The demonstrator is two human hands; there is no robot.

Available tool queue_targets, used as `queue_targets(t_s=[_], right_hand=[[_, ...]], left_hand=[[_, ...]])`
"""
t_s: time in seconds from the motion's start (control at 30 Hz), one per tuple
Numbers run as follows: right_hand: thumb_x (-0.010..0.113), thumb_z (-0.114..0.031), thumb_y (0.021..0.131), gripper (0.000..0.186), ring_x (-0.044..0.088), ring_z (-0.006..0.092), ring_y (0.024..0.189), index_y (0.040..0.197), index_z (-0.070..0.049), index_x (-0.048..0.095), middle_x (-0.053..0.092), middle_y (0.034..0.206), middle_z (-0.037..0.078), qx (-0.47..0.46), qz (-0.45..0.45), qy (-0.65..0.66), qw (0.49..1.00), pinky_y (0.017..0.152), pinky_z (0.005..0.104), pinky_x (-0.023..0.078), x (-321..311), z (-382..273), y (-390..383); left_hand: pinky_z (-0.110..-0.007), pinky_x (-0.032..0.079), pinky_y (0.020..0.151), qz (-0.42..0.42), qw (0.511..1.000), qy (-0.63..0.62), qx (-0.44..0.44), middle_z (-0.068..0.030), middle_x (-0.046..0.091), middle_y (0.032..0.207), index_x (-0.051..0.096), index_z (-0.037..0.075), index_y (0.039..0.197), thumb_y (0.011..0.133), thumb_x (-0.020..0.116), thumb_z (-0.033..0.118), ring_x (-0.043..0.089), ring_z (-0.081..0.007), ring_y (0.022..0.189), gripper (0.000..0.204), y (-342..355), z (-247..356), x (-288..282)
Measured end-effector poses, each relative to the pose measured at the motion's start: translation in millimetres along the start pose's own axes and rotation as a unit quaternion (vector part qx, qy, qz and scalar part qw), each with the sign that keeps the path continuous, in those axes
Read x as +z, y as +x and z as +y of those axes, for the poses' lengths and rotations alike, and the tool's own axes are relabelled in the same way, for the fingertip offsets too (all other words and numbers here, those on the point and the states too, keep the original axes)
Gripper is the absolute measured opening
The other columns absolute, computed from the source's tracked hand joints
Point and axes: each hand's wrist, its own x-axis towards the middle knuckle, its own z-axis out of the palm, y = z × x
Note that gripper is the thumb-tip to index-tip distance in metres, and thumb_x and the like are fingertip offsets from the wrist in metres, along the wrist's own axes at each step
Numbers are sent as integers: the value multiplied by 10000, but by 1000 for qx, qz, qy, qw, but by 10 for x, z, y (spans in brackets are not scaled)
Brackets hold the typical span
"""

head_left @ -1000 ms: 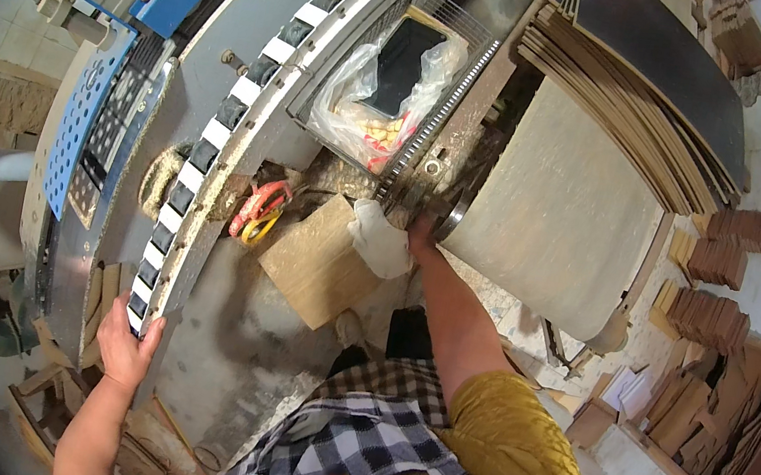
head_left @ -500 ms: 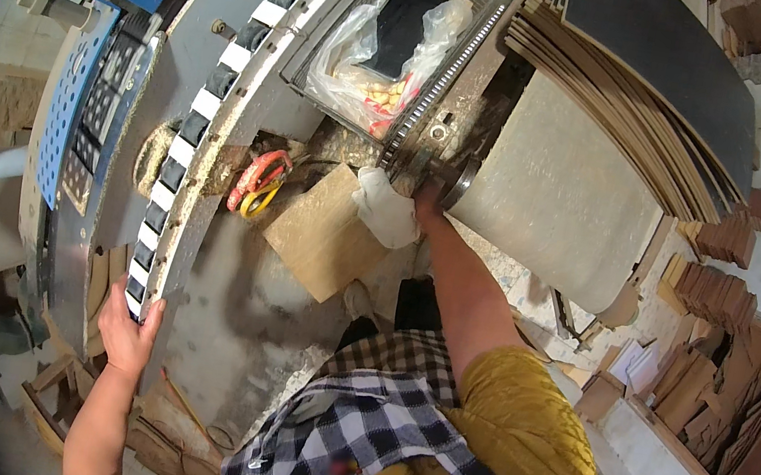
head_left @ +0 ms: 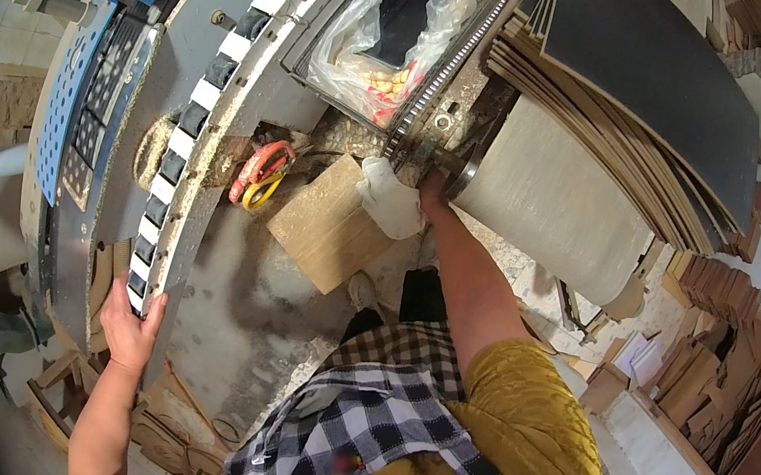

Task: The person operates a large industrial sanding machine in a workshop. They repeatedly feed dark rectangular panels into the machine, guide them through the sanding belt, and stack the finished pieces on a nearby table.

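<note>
My left hand (head_left: pixel 128 333) is closed round the near end of a curved roller rail (head_left: pixel 177 143), thumb on one side and fingers on the other. The rail carries black and white rollers. My right hand (head_left: pixel 431 192) reaches to the shaded end of a grey belt roller (head_left: pixel 548 200), beside a metal shaft. Its fingers are hidden there, so what it touches does not show. Next to that hand hangs a crumpled white cloth or glove (head_left: pixel 392 201), partly over a brown board (head_left: pixel 332 224).
A wire basket (head_left: pixel 301 78) holds a plastic bag (head_left: pixel 343 40) and a dark flat device (head_left: pixel 407 16). Dark-faced boards (head_left: pixel 658 83) are stacked at the right. Red and yellow looped handles (head_left: pixel 262 175) hang beside the rail. Brown pieces (head_left: pixel 719 289) line the right wall.
The view has shifted slightly, and the stacked boards appear a little farther left. Both hands stay at the same places.
</note>
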Motion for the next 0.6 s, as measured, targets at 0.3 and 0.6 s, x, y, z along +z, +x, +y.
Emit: queue_targets(t_s=[0.3,0.6], right_hand=[[527,-93,741,190,560,378,823,881,25,580,579,868,241,-13,10,24,1000,686,409,442,-83,-146,-49],[474,-73,778,292,484,338,953,1059,7,489,484,1068,204,-20,-41,50,998,820,370,377,545,630,248]], left_hand=[[-420,412,671,6,1000,-3,8,-241,539,858,460,-34,1042,719,637,279,509,-420,772,483,17,26,-5],[-411,421,674,1,1000,-16,-8,-232,548,858,465,-17,1045,715,641,275,521,-408,775,474,24,73,-40]])
